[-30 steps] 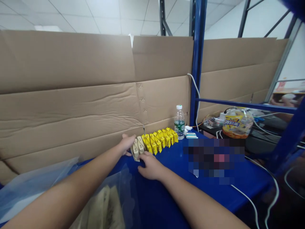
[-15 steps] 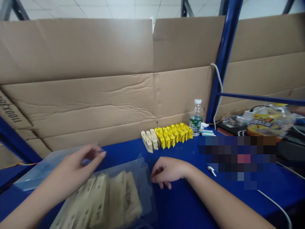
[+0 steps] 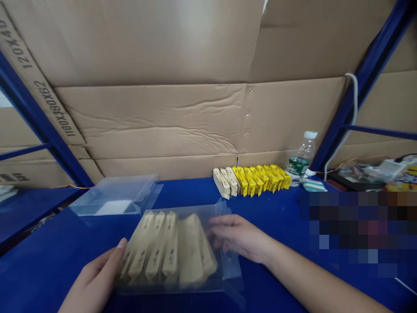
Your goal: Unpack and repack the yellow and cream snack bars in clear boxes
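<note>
Brown cardboard (image 3: 156, 117) backs a blue tabletop (image 3: 58, 256) in the head view. At front centre we record a clear plastic box (image 3: 229, 265) — beige packets (image 3: 170, 245) inside, several side by side at left, others leaning at right. Left hand (image 3: 93, 278): thumb against the box's left end, other fingers partly hidden; we cannot tell whether they grip. Right hand (image 3: 243, 237): fingers loosely bent at the right end, blurred over clear plastic; grip likewise undetermined. Behind, apart from the box, we log one row — three cream packets (image 3: 224, 181), then yellow packets (image 3: 262, 178), ending beside a white-capped, green-labelled plastic bottle (image 3: 299, 164).
</note>
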`<state>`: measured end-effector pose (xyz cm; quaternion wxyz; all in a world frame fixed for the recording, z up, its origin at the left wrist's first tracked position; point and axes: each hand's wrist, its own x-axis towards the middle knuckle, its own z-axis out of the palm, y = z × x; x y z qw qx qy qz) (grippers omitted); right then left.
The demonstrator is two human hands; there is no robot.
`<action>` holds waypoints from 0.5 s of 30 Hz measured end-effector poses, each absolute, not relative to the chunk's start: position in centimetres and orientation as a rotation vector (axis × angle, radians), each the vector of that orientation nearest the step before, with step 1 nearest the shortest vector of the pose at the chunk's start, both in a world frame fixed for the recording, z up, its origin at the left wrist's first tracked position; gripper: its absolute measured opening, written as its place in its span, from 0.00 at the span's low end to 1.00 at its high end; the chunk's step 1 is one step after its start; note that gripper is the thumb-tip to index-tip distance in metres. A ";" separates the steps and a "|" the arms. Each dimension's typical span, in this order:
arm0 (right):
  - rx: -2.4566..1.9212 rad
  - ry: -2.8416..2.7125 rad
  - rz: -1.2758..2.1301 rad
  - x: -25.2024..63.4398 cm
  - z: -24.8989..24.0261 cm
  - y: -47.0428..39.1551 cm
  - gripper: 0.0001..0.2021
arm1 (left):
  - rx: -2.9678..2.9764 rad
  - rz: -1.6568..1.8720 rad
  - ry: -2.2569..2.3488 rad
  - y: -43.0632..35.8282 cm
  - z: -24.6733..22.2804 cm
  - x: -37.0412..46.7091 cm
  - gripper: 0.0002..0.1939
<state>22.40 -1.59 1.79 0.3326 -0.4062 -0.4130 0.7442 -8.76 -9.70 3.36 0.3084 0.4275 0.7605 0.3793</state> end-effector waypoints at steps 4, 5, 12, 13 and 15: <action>-0.930 -0.973 2.044 23.0 1.4 -1.3 0.24 | 1.197 1.035 1.841 -8.3 4.7 -6.6 0.23; -0.898 -1.026 2.060 23.1 1.4 -1.2 0.25 | 1.182 1.053 1.803 -8.0 4.9 -6.1 0.22; -0.949 -1.407 1.778 22.9 1.8 -1.2 0.22 | 0.980 1.079 1.514 -5.5 5.1 -4.3 0.21; -0.951 -1.385 1.765 22.9 1.9 -1.2 0.21 | 0.943 1.084 1.500 -5.0 5.1 -4.0 0.22; -0.955 -1.292 1.749 23.1 2.3 -1.2 0.19 | 0.932 1.115 1.512 -3.9 5.4 -3.2 0.22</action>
